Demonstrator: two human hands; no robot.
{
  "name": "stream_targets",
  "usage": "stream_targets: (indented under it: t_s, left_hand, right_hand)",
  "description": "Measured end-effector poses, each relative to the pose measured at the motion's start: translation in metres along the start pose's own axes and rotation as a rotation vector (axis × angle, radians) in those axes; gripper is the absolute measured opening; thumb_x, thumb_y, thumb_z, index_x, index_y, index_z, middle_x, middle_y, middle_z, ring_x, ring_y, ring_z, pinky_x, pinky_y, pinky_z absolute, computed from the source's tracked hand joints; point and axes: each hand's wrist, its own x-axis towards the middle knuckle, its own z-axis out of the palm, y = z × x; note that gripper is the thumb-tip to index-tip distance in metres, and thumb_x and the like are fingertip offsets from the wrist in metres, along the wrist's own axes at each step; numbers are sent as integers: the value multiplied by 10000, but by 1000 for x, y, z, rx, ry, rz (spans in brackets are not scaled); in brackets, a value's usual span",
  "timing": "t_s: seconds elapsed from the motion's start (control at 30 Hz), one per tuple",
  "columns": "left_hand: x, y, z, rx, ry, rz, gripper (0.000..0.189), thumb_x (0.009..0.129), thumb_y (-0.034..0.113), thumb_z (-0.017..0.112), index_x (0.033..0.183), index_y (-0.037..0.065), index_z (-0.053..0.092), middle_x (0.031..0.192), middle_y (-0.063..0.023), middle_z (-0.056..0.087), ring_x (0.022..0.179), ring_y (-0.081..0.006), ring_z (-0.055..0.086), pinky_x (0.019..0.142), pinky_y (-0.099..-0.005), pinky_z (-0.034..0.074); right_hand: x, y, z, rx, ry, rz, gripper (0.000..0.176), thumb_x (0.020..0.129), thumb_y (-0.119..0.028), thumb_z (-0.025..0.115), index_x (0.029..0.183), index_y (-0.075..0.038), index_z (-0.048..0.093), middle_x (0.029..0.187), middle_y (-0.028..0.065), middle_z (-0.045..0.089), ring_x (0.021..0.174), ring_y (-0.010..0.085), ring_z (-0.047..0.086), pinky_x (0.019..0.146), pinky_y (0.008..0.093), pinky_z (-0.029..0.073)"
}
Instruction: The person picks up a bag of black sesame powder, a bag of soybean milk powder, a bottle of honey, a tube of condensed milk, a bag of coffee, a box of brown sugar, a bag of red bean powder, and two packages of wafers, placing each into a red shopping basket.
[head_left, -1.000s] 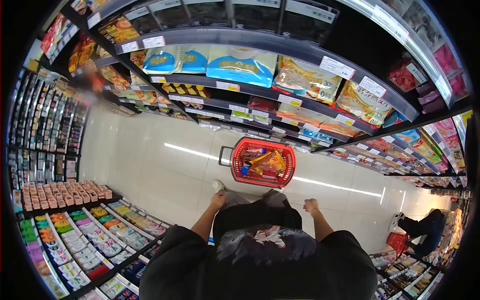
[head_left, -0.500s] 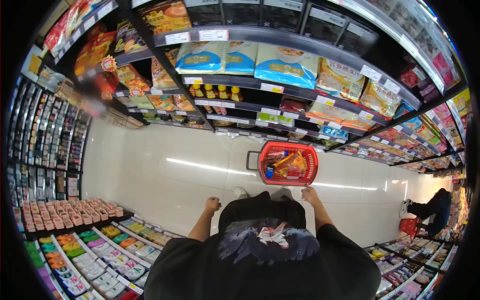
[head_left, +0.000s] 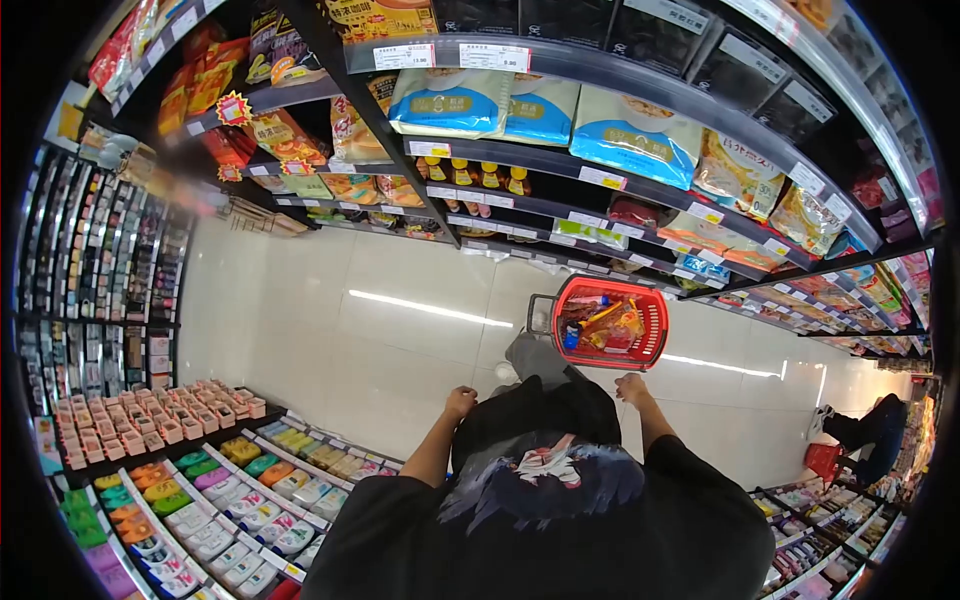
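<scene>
A red shopping basket stands on the floor by the foot of the shelves, its dark handle folded down to the left. Inside lie several packages, one orange-yellow, and something with a blue cap. My left hand hangs beside my black shirt, fingers loosely curled, touching nothing. Nearest to the basket's front rim is my right hand, also curled, with a small gap between them as far as I can see. Neither hand shows anything held. My grey-trousered leg is forward, left of the basket.
Shelves of bagged food rise ahead, with small bottles lower down. Behind to the left are racks of packaged goods and pink boxes. At the right, another person is beside a second red basket.
My grey-trousered leg has come forward beside the basket. The shelves and basket have shifted right in view. My hands stay low at my sides.
</scene>
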Motion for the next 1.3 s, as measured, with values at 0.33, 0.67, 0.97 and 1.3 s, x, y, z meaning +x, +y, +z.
stream_targets:
  t_s: [0.33, 0.67, 0.97, 1.3]
  left_hand:
    - [70, 165, -67, -197, 0, 277, 253, 856, 231, 495, 1029, 51, 541, 857, -71, 579, 748, -168, 591, 623, -305, 482]
    - [80, 351, -82, -228, 44, 718, 366, 861, 115, 490, 1222, 71, 446, 1125, -97, 512, 971, -182, 538, 783, -307, 459]
    - [106, 426, -39, -12, -110, 856, 492, 823, 46, 489, 1295, 42, 349, 1268, -164, 451, 1068, -242, 506, 875, -326, 412]
    - [116, 455, -17, 220, -96, 698, 498, 797, 211, 464, 1279, 116, 383, 1115, -237, 541, 1042, -387, 507, 880, -423, 393]
  right_hand:
    - [114, -54, 16, -728, 144, -1054, 263, 813, -245, 509, 770, 7, 569, 689, 170, 588, 564, 241, 594, 505, 360, 460]
    - [48, -350, 37, -89, 415, -955, 613, 718, -187, 656, 1219, 18, 370, 1172, 240, 447, 1105, 348, 455, 916, 383, 383]
    - [56, -461, 40, -298, 461, -911, 589, 693, -215, 672, 1171, 11, 412, 1122, 239, 485, 1059, 392, 455, 909, 418, 380]
    - [80, -474, 52, -488, 384, -692, 426, 728, -153, 593, 1135, -81, 489, 1143, 249, 494, 1028, 365, 512, 844, 427, 441]
